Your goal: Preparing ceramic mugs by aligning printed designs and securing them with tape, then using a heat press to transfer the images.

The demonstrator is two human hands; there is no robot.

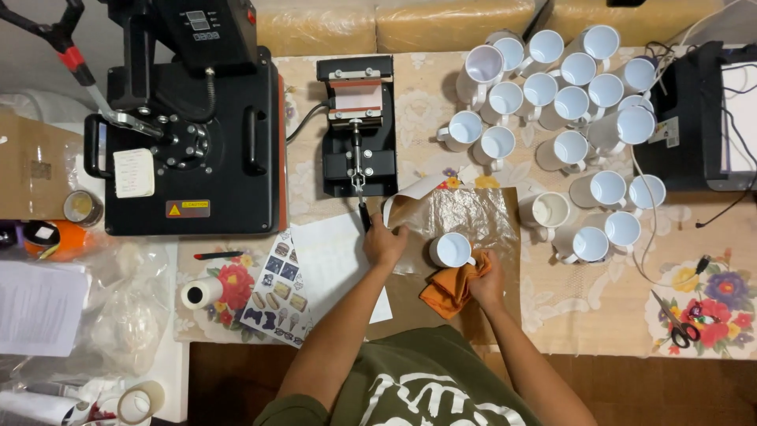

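While the white mug (453,249) stands upright at the centre of the frame on a sheet of brown paper (465,217), both hands work close around it. The left hand (384,243) lies just left of the mug, fingers curled down on the lifted edge of the sheet, apparently pinning it so it does not slide; whether the fingers pinch the edge or merely press on it cannot be told. The right hand (486,282), lower right of the mug, is closed on a crumpled orange cloth (451,288) that touches the mug's lower side, held bunched as one holds a wiping rag. Both forearms reach up from the bottom of the frame and converge on the mug, elbows tucked near the body, wrists roughly level. Directly above the hands sits a small mug press (356,126), its handle pointing down toward the left hand, kept within easy reach. A large flat heat press (189,134) fills the upper left. A crowd of blank white mugs (564,102) is gathered at the upper right, open mouths up. A printed sticker sheet (280,288) lies lower left of the hands, and scissors (676,322) rest at the lower right.
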